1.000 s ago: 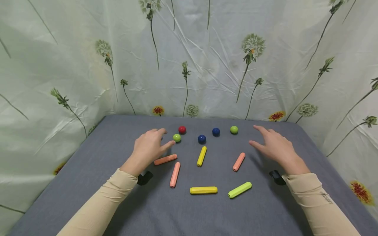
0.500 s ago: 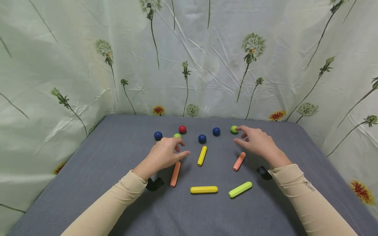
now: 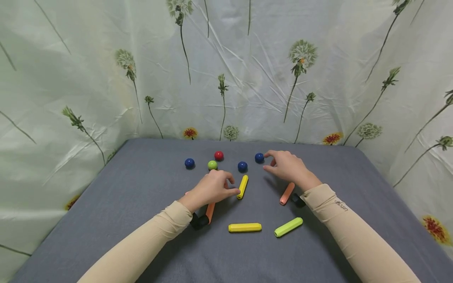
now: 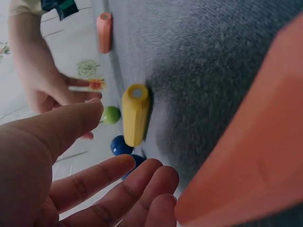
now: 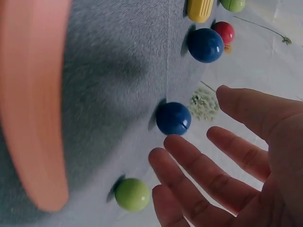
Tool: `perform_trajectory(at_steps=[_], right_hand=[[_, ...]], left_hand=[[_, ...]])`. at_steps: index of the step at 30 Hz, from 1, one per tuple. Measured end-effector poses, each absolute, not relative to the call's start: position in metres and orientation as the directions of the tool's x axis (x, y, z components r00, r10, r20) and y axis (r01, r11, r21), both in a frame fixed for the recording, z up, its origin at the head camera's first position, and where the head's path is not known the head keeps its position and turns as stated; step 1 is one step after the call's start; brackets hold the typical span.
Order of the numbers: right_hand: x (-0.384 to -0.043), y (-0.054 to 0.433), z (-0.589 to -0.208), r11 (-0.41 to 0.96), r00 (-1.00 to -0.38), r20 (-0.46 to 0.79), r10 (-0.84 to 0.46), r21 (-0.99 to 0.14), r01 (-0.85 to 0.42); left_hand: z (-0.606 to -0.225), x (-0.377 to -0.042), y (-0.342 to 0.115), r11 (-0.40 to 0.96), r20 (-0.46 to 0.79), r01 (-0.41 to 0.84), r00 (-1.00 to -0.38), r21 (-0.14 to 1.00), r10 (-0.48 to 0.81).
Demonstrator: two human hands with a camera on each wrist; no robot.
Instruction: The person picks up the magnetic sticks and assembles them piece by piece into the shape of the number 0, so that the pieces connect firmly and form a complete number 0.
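My left hand (image 3: 211,188) hovers over the table, fingers spread and holding nothing. Its thumb is closest to the far yellow ribbed stick (image 3: 243,185); in the left wrist view a gap shows between that hand and the yellow stick (image 4: 135,118). My right hand (image 3: 288,167) is also bare, its fingers apart and loosely bent, just right of a blue ball (image 3: 259,158). The right wrist view has this blue ball (image 5: 173,118) beyond the fingertips and a green ball (image 5: 132,194) beside them; the right hand hides that green ball in the head view.
Left of centre lie a red ball (image 3: 218,155), a green ball (image 3: 212,165) and a blue ball (image 3: 189,163); another blue ball (image 3: 242,166) is central. Nearer are a yellow stick (image 3: 244,227), a lime stick (image 3: 288,227) and orange sticks (image 3: 287,193). A flowered curtain (image 3: 247,78) hangs behind.
Both hands have moved inward: the left rightward and nearer to me, towards the far yellow stick, the right leftward past the green ball to the blue one. The balls and sticks stay put.
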State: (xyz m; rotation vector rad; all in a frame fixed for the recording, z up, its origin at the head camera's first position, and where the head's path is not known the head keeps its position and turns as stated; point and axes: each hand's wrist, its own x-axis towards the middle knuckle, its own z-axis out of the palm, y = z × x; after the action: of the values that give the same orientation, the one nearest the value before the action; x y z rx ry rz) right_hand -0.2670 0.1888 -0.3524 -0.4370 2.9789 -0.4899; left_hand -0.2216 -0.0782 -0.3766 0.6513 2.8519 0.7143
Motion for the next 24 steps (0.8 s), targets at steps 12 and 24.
perform_trajectory(at_steps=[12,24], right_hand=[[-0.287,0.170,-0.359,0.855,-0.918,-0.029,-0.395,-0.376,-0.356],[-0.303,0.150,-0.358,0.801,-0.866,-0.054,-0.496,-0.412,-0.433]], left_hand=[[-0.381,-0.226,-0.063,0.788,-0.021,0.413,-0.880,0.456,0.474],[-0.383,-0.232,-0.058,0.790,-0.027,0.410,-0.881,0.456,0.473]])
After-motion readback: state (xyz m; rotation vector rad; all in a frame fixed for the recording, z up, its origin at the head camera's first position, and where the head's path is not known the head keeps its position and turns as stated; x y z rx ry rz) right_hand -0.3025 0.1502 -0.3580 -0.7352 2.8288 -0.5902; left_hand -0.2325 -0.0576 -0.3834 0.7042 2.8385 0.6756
